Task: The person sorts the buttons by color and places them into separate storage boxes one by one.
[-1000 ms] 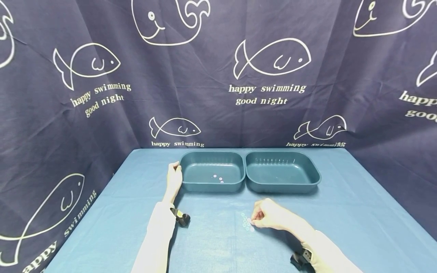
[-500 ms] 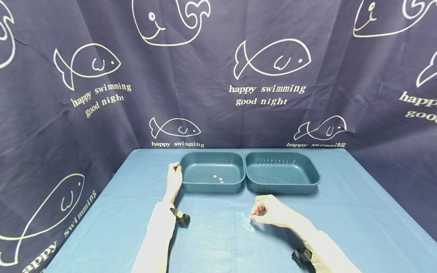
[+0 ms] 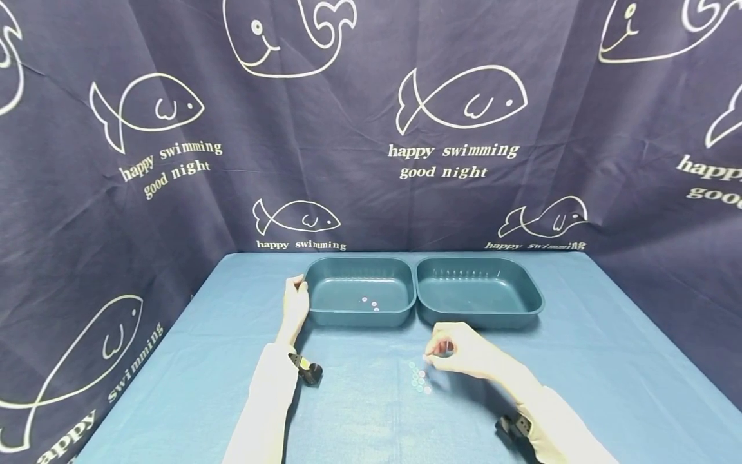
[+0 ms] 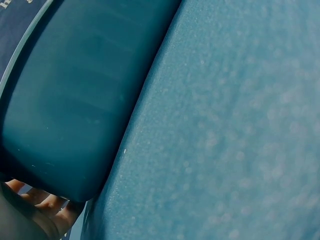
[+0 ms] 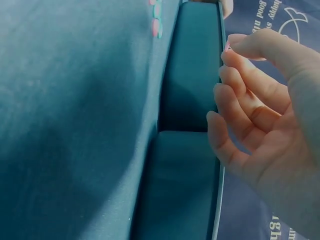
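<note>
My left hand [image 3: 296, 301] holds the outer left end of a dark teal bin [image 3: 359, 318]; in the left wrist view its fingers [image 4: 50, 206] bend against the bin's end wall. Several small pink round pieces [image 3: 373, 303] lie inside that bin. Over the tablecloth my right hand [image 3: 464, 350] pinches a tiny pink round piece [image 5: 227, 46] between thumb and index finger, the other fingers loosely curled. Just left of and below it lies a cluster of small round pieces, pale green ones [image 3: 415, 374] and pink ones [image 3: 428, 390]. Whether they are buttons or beads I cannot tell.
A second teal bin [image 3: 481, 319] stands against the first one's right side. Light blue cloth [image 3: 348, 399] covers the table. A dark curtain [image 3: 371, 193] with white fish drawings hangs behind and at the sides.
My right hand has lifted from the cluster with a pink round piece pinched in it and moved slightly toward the bins. The left hand and both bins stay put.
</note>
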The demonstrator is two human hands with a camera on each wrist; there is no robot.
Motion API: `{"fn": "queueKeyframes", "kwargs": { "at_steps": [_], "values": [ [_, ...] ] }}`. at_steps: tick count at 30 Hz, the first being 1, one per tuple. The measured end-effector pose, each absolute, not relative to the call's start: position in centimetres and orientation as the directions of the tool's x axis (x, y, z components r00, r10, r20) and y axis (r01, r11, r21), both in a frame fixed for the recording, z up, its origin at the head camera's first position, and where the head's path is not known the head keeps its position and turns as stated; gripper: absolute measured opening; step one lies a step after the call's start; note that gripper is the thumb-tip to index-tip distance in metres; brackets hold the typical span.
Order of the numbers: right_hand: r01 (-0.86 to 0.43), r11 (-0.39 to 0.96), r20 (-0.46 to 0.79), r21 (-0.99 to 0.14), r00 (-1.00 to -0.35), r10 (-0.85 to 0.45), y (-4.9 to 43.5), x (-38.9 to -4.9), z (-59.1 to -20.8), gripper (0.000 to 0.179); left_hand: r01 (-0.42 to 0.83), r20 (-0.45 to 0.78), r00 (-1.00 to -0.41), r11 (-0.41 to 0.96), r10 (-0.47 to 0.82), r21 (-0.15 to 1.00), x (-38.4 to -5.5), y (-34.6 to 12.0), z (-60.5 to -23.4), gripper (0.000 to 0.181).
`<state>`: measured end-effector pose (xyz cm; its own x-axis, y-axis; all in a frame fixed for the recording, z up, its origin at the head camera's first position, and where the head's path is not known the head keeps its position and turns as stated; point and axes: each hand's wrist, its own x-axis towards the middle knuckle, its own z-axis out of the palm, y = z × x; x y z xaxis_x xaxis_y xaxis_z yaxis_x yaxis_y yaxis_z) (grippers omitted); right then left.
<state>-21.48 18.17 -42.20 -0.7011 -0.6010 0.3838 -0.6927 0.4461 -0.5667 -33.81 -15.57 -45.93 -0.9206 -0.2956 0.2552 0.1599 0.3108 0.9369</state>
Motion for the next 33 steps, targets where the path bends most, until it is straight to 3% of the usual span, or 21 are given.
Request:
{"fn": "queueKeyframes", "kwargs": {
  "at_steps": [4, 10, 33],
  "values": [
    [-0.709, 0.435, 0.413, -0.555, -0.689, -0.596, 18.2, -21.6, -42.1, 0.011, 0.219, 0.309, -0.904, 0.3, -0.297, 0.928, -34.5, -15.9, -47.1, 0.027],
    [-0.754, 0.391, 0.471, -0.528, -0.643, -0.604, 17.9, -22.0, -42.0, 0.013, 0.151, 0.255, -0.92, 0.331, -0.297, 0.932, -33.5, -15.4, -45.6, 0.028],
    [-0.779, 0.416, 0.533, -0.469, -0.626, -0.57, 17.0, -23.7, -40.8, 0.016, 0.14, 0.249, -0.916, 0.332, -0.314, 0.933, -33.4, -15.3, -45.4, 0.028]
  ]
}}
